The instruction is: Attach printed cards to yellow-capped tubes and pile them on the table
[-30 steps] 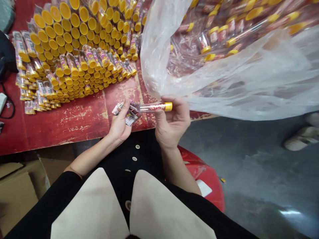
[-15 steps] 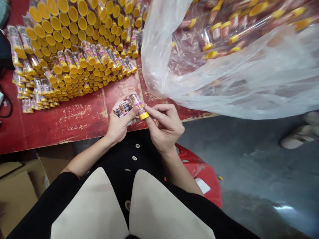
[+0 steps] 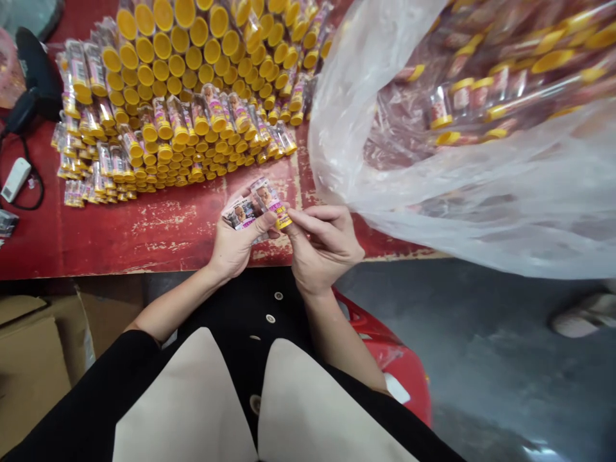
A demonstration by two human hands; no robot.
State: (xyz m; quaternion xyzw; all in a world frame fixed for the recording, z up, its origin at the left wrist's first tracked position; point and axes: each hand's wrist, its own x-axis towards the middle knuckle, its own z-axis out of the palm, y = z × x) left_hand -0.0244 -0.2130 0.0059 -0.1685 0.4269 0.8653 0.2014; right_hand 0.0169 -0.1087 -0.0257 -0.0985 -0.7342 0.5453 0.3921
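My left hand (image 3: pixel 235 240) is closed round a small stack of printed labels (image 3: pixel 239 212) at the near edge of the red table (image 3: pixel 144 234). My right hand (image 3: pixel 322 244) pinches the yellow-capped end of a clear tube (image 3: pixel 270 200) that wears a picture label. The tube points away from me, resting against the labels in my left hand. Both hands touch each other just above my lap.
A large pile of labelled, yellow-capped tubes (image 3: pixel 192 96) covers the far left of the table. A clear plastic bag (image 3: pixel 481 160) of unlabelled tubes fills the right. A black device with a cable (image 3: pixel 29 83) lies far left; cardboard boxes (image 3: pixel 33 359) sit below, a red stool (image 3: pixel 399 378) under me.
A second ago my right hand held a bare clear tube sideways. It now carries a label and points away from me. The view has shifted right.
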